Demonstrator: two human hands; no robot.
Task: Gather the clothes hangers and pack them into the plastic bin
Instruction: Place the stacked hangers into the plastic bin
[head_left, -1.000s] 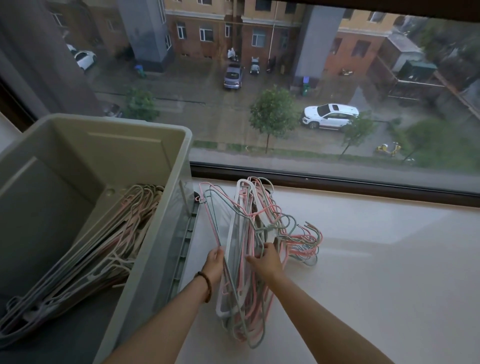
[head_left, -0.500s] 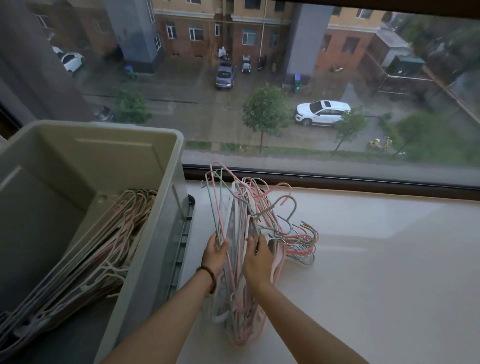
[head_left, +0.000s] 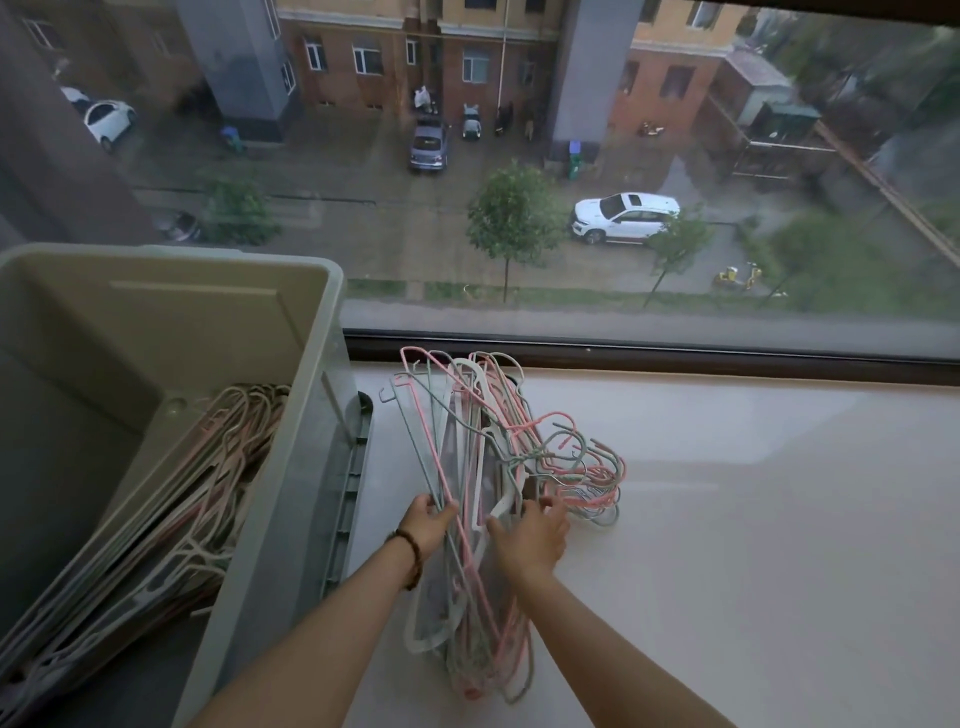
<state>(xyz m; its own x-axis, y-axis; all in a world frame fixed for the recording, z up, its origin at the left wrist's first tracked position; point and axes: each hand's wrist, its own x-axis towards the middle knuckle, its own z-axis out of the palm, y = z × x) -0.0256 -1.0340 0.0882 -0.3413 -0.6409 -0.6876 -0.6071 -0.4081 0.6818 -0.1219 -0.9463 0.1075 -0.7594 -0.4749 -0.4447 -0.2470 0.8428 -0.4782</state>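
Hangers (head_left: 470, 467) between both hands' grip.

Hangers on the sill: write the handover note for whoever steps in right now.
Left hand: grip closed on the left side of the upright bundle of pink, grey and white plastic hangers.
Right hand: on the bundle's right side, near the hooks.
Bundle stands on the white windowsill, beside the grey plastic bin.
Done: a batch of hangers already lies in the bin.
Left: lift this bundle into the bin.
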